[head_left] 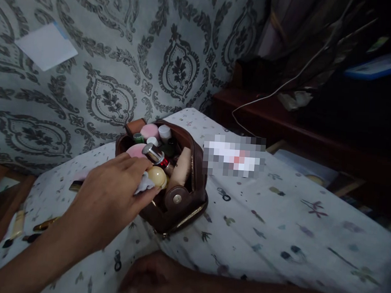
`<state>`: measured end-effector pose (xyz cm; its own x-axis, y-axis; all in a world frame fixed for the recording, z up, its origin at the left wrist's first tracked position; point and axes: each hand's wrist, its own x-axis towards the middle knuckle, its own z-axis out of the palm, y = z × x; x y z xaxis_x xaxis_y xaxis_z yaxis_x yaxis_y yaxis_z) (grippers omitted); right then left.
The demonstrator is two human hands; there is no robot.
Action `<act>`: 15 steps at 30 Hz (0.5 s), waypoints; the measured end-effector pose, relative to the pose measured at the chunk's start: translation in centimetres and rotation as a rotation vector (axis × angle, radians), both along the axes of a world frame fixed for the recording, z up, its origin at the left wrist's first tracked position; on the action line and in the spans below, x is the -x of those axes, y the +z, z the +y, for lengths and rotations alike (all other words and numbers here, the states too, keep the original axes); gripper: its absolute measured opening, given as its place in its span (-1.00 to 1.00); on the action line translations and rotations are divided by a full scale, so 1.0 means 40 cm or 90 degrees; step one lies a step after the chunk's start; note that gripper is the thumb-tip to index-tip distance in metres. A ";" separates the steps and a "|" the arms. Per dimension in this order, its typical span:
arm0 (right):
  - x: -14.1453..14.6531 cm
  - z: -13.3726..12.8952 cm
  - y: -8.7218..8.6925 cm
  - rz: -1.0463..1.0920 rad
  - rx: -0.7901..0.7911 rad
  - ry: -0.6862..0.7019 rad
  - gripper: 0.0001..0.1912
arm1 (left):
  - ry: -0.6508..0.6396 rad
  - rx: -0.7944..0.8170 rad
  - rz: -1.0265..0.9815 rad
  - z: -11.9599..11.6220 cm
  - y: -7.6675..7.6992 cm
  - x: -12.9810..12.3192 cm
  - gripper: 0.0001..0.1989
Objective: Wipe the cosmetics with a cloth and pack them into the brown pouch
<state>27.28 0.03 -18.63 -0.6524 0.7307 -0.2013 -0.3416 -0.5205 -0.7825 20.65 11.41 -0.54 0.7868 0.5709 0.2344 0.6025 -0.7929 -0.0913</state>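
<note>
My left hand (115, 190) reaches over the near side of an open brown cosmetics bag (200, 178). A crumpled pale tissue (145, 183) is pinched between its thumb and fingers. Right beside the fingertips is a glossy yellow round cap (157, 177). Inside the bag stand a silver-capped bottle (153, 153), a beige tube (181, 168), a pink round lid (149, 131) and a white cap (164, 133), among several other items. Low in the view, my right hand (155, 273) lies near the bed cover, dark and blurred, its fingers curled in with nothing visible in them.
The bag rests on a white patterned sheet (242, 239). To the left lie a cream tube (18, 223), a gold item (46, 223) and dark brushes. A patterned curtain (121, 61) hangs behind. At right are a pixelated item (235, 156), a cable (286, 87) and dark furniture.
</note>
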 end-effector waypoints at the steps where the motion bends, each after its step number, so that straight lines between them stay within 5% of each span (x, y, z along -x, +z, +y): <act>1: 0.001 0.002 0.001 0.001 0.004 0.007 -0.59 | 0.024 0.004 0.061 -0.002 0.012 -0.013 -0.76; 7: 0.011 0.007 0.007 0.067 0.016 0.028 -0.40 | 0.129 0.052 0.331 -0.013 0.064 -0.099 -0.78; 15: 0.015 0.004 0.009 0.053 -0.032 0.044 -0.40 | 0.164 0.094 0.441 0.000 0.016 -0.147 -0.78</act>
